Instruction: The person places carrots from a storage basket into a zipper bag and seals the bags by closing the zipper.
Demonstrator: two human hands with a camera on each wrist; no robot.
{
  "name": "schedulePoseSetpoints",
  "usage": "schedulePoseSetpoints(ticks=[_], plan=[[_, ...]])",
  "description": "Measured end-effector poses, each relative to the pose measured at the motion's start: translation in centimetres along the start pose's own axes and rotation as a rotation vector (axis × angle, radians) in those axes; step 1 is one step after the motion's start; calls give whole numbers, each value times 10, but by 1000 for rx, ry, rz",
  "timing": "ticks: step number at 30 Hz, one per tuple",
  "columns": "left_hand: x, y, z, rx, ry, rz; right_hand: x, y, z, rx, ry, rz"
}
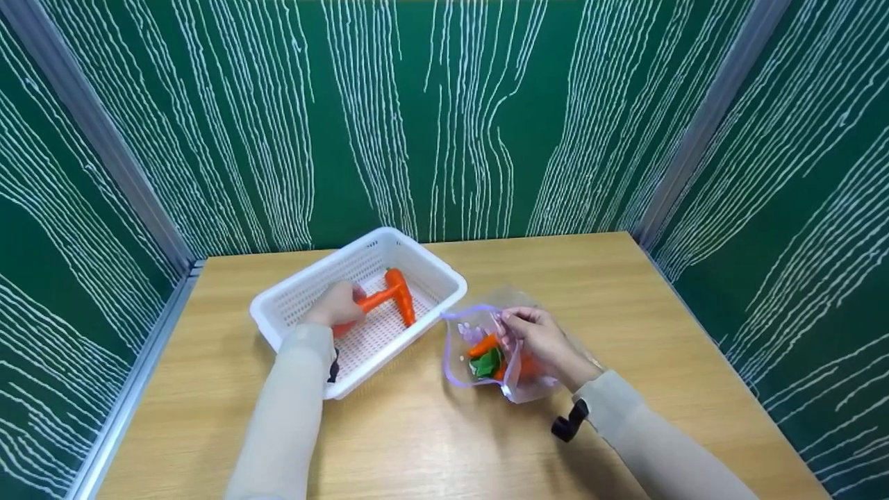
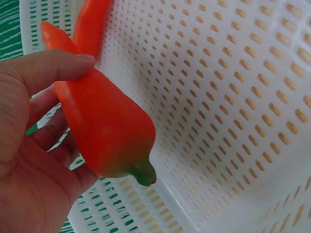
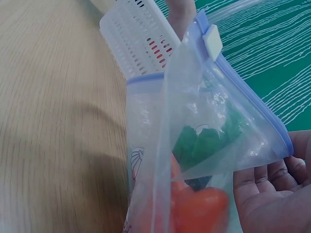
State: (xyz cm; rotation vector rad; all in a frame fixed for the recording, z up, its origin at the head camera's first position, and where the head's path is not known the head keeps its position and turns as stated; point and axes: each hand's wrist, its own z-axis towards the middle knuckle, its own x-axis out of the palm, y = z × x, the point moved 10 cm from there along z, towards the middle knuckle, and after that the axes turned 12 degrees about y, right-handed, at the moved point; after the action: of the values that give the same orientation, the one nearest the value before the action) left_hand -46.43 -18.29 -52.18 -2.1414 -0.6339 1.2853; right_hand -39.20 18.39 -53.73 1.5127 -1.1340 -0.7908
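Inside the white plastic basket point(image 1: 444, 292), my left hand point(image 1: 337, 305) grips a red pepper point(image 2: 107, 121) with a green stem, thumb on top and fingers beneath. The pepper's narrow end overlaps a second long orange-red vegetable point(image 1: 401, 297) lying in the basket. My right hand point(image 1: 545, 340) pinches the purple-edged rim of a clear slider zip bag point(image 3: 146, 104), whose mouth gapes toward the basket. Through its film show a green leafy-looking piece point(image 1: 486, 363) and orange pieces point(image 1: 484, 345). A white slider point(image 3: 213, 42) sits on the purple zip.
The basket and bag stand side by side on a wooden table point(image 1: 417, 444). Green panels with white wavy lines point(image 1: 444, 139) enclose the back and sides, joined by grey metal posts point(image 1: 687, 153). A black strap point(image 1: 571, 421) hangs at my right wrist.
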Motion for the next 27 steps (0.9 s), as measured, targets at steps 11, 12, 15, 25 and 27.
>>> schedulePoseSetpoints(ticks=[11, 12, 15, 25, 27], plan=[[-3, -23, 5, 99, 27, 54, 1, 0, 1, -10, -8, 23], [-4, -25, 3, 98, 31, 51, 1, 0, 1, -6, -11, 23], [-4, -31, -2, 100, 36, 49, 1, 0, 1, 0, -13, 17], [-6, -46, -19, 134, 30, 37, 2, 2, -1, 4, -10, -29], [-5, -48, -21, 153, 37, 37, 2, 1, -1, 10, -6, -26]])
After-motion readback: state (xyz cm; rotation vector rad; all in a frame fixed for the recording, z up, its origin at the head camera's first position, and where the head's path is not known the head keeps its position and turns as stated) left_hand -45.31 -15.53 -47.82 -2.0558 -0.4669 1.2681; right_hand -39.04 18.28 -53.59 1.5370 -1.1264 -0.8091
